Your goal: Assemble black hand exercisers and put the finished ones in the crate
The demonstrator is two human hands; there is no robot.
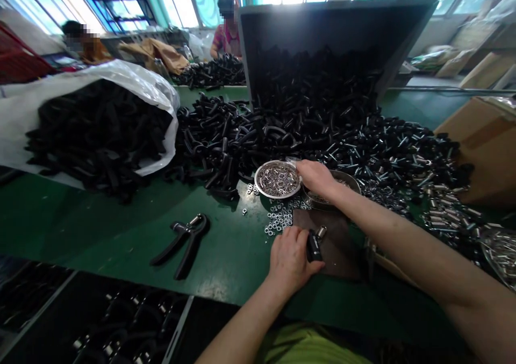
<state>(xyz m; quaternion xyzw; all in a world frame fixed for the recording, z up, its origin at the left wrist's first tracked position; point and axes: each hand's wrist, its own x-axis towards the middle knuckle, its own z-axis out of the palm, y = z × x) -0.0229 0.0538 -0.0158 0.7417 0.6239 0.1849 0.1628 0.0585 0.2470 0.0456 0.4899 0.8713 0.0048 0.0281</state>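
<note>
My left hand (288, 256) is closed around a black hand-grip handle (314, 247) with a coil spring (321, 232) at its upper end. It rests at the left side of a dark brown plate (341, 245). My right hand (316, 178) reaches forward to the right rim of a round metal bowl (278, 196) of small metal parts. Its fingers are curled together, and the tips are hidden. A second metal bowl (355, 184) is partly covered by my right wrist. Loose nuts (278, 219) lie between the first bowl and my left hand.
An assembled hand grip (187, 240) lies at left. Black handles (226, 133) are heaped behind, beside a white sack (161, 84) and a large tipped bin (338, 9). Springs (447, 213) and a cardboard box (479, 143) are at right. Two people sit across the room.
</note>
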